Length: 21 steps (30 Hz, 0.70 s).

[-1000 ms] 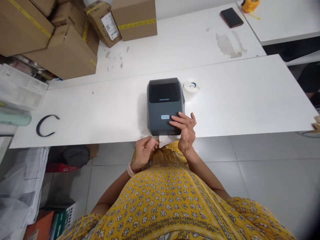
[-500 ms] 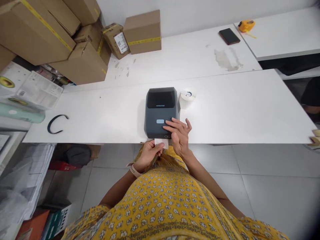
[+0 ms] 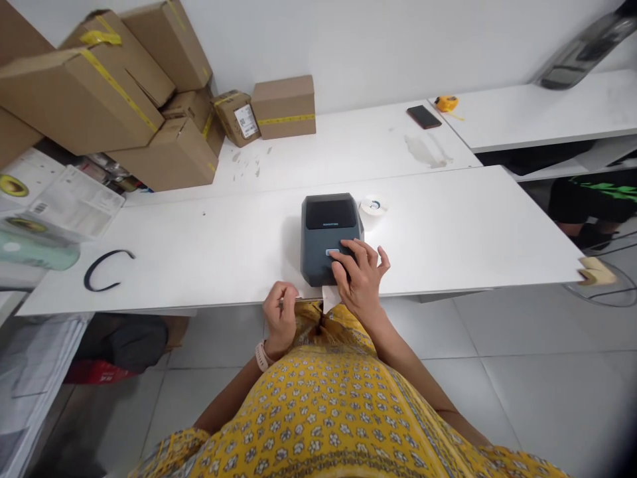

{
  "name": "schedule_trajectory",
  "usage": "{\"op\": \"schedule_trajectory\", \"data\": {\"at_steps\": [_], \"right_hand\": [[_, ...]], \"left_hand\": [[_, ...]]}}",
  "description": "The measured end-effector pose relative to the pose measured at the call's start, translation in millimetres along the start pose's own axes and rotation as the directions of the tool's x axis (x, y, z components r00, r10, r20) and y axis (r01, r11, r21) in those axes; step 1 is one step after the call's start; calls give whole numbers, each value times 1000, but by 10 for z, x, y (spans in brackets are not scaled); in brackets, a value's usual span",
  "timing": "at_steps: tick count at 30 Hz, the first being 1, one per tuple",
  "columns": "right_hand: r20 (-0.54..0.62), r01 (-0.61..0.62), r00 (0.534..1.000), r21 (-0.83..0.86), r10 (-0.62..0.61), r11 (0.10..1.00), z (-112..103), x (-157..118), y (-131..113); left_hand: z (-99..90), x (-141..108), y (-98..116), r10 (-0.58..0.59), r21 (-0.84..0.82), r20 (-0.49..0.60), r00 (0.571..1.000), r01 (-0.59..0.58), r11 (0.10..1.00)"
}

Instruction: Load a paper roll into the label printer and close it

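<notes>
A dark grey label printer (image 3: 318,242) stands near the table's front edge. My right hand (image 3: 362,275) lies over its front right part, fingers spread, one fingertip on the light-coloured button (image 3: 331,252). From the printer's front hangs a white paper strip (image 3: 329,299), past the table edge and just left of my right wrist. My left hand (image 3: 280,318) is closed at the table edge, left of the strip and apart from it. Its curled fingers hide whatever they may hold. Behind the printer's right side sits a white label roll (image 3: 372,211).
Cardboard boxes (image 3: 169,149) are stacked at the back left. A black headband (image 3: 89,272) lies on the white table (image 3: 239,245) at left. Farther back right are a phone (image 3: 424,117) and a yellow tape measure (image 3: 446,103). A bottle-like dark container (image 3: 572,60) leans beyond.
My left hand has let go of the paper strip and moved left. My right index finger has come onto the printer's button. The view has shifted, showing more of the wall.
</notes>
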State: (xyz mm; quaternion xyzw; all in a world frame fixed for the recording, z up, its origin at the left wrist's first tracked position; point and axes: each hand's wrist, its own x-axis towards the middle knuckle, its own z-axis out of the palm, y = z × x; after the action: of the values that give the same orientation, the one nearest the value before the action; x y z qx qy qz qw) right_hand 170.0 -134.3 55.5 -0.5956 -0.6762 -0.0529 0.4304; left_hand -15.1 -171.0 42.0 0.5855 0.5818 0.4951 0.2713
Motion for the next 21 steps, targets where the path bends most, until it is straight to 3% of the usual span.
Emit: {"op": "schedule_trajectory", "data": {"at_steps": [2,5,8,14,18,21], "right_hand": [[-25,1,1000,-26,-2,1000,28,3,-15],[-21,-9,1000,-41,9,999,34,20,-24],[31,-35,999,-37,36,999,0,14,-25],[121,-83,990,70,74,994,-123,-207,20],[92,-136,988,149,123,979,-210,-278,94],[101,-98,992,207,78,973,-261,-160,117]], "left_hand": [[4,70,-7,143,46,-24,989,-141,989],[83,115,-26,216,50,98,972,-221,974],[185,80,-56,123,-27,196,973,-120,992],[244,10,-90,-29,-126,238,971,61,990],[210,59,-72,-16,-142,251,968,53,988],[205,159,-40,60,-198,218,974,-16,980]]}}
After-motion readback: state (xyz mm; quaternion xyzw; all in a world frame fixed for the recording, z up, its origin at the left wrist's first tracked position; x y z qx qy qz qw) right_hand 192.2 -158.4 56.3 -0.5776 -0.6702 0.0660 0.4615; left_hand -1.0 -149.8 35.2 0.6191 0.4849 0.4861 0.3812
